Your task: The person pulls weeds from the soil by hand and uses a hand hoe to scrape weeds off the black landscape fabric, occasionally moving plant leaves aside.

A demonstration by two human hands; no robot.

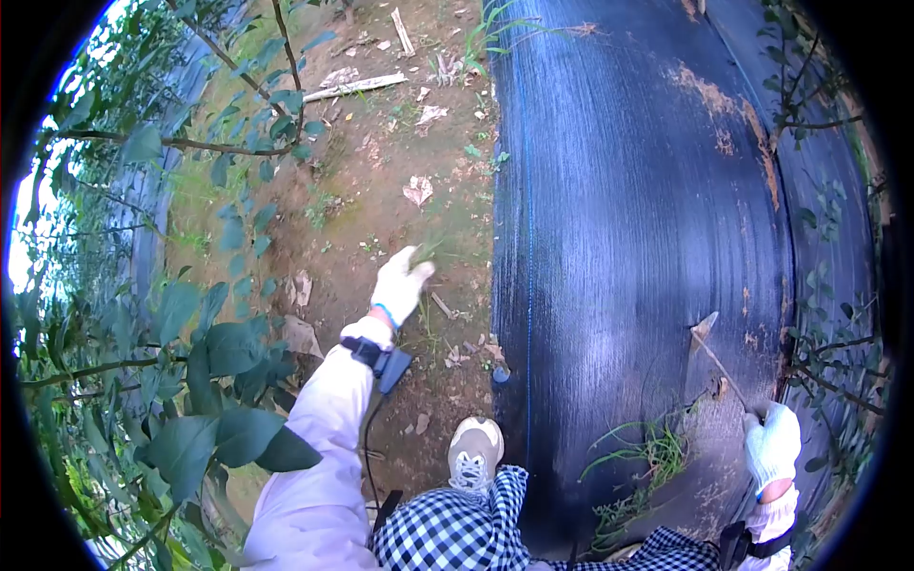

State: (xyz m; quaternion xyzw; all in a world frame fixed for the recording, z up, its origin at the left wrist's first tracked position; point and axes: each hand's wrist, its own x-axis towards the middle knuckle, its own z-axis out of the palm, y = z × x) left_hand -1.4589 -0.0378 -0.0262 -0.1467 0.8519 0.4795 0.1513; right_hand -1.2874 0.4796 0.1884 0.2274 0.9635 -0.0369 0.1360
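Observation:
My left hand [400, 284], in a white glove, reaches out over the bare soil strip [381, 224]. A small tuft of grass [427, 250], smeared by motion, shows at its fingertips between thumb and forefinger. At the lower right, my gloved right hand [773, 443] is closed round the thin handle of a small hand hoe [724, 369]. The hoe's pale, pointed blade lies close over the black ground sheet [609, 190]. Green grassy weeds [657, 452] grow from the sheet just left of the right hand.
Leafy branches [228, 352] crowd the left side, some close to my left sleeve; more branches [838, 362] stand at the right edge. Dry sticks [357, 87] and dead leaves [417, 189] lie on the soil. My shoe [475, 447] stands beside the sheet's edge.

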